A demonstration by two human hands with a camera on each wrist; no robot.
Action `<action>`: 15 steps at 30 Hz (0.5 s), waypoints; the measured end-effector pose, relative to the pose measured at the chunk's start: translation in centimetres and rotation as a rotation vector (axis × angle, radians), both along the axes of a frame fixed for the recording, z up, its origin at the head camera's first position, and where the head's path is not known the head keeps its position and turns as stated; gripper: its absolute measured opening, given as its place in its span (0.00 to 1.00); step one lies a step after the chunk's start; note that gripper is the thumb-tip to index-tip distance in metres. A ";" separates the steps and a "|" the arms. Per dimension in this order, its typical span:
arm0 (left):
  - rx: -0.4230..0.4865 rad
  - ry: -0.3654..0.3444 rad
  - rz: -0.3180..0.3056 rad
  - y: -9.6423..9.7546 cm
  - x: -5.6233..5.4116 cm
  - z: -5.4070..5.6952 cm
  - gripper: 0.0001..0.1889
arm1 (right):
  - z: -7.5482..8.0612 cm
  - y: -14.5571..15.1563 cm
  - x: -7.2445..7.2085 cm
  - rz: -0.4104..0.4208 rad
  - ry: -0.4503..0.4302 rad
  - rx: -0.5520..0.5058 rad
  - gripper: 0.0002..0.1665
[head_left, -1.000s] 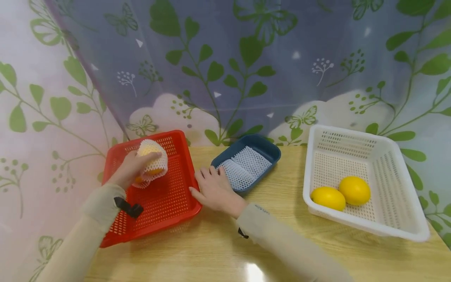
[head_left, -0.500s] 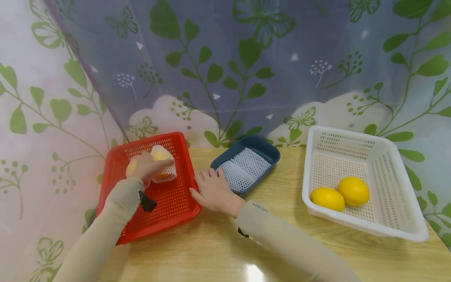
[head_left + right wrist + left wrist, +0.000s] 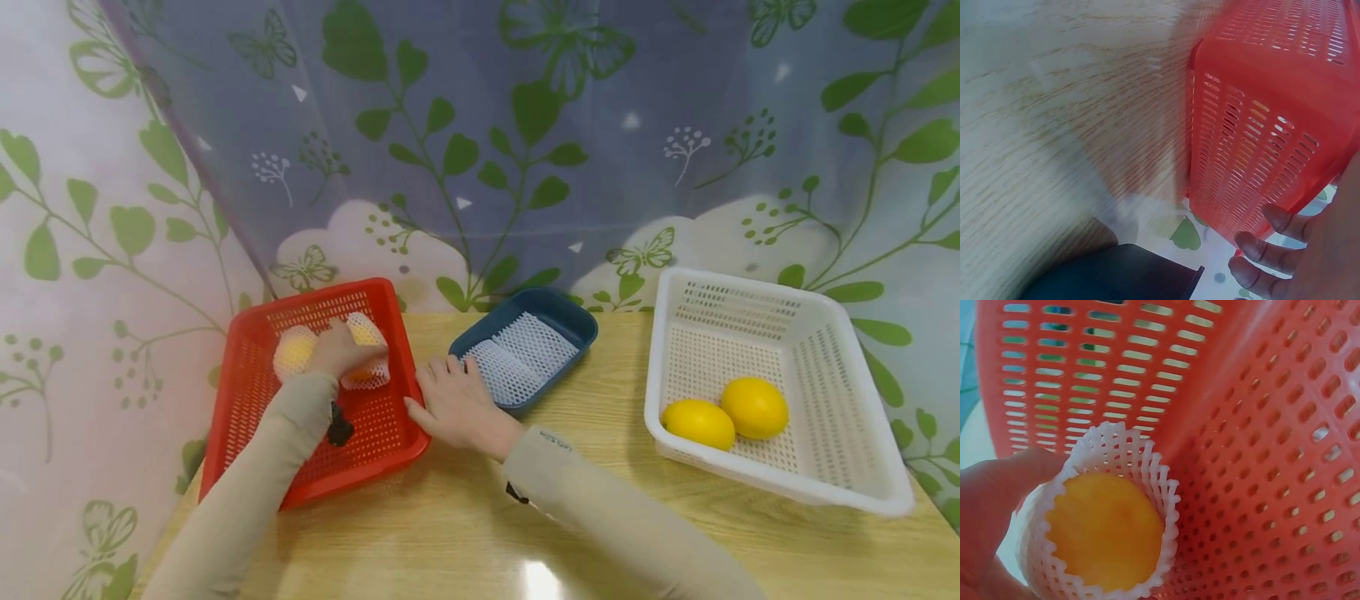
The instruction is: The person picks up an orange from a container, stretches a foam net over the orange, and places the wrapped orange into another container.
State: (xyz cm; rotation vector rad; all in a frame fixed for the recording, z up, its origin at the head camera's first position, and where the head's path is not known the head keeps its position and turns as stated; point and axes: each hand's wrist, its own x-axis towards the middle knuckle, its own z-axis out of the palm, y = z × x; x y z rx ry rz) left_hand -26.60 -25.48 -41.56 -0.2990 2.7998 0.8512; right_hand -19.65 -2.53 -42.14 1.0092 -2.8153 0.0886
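Inside the red basket (image 3: 358, 472), my left hand (image 3: 337, 353) grips a yellow lemon (image 3: 1107, 531) wrapped in a white foam net (image 3: 1047, 575), thumb and fingers round its side. The fruit's bare end shows through the net's open mouth, close to the basket's side wall. A second netted lemon (image 3: 295, 350) lies to the left of that hand. My right hand (image 3: 461, 410) rests palm down between the red basket and a blue tray (image 3: 576, 305), thumb at the basket's rim and loosely straight fingers at the tray's edge.
Several flat white foam nets (image 3: 536, 342) lie in the blue tray. To the right stands a white basket (image 3: 840, 417) with two bare lemons (image 3: 754, 407) in its near left part. A patterned curtain (image 3: 480, 167) hangs behind the wooden table (image 3: 480, 533).
My left hand has carried the netted lemon rightward and lower in the red basket, toward its right wall. The other netted lemon has come into fuller view. The right hand stays put.
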 end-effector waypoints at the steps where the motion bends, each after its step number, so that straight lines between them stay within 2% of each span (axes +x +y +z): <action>1: -0.012 0.004 -0.002 0.1 0.0 -0.1 0.58 | 0.0 0.0 0.0 0.000 0.004 -0.002 0.27; 6: -0.046 0.015 0.002 0.5 0.0 -0.4 0.58 | 0.1 -0.1 0.0 0.001 0.007 -0.004 0.28; 10: -0.074 0.035 -0.005 0.3 0.0 -0.2 0.58 | 0.4 -0.3 0.0 -0.009 0.021 0.017 0.28; 15: -0.108 -0.005 -0.014 -0.1 0.0 0.2 0.55 | 1.1 -0.5 0.6 -0.038 0.027 0.052 0.28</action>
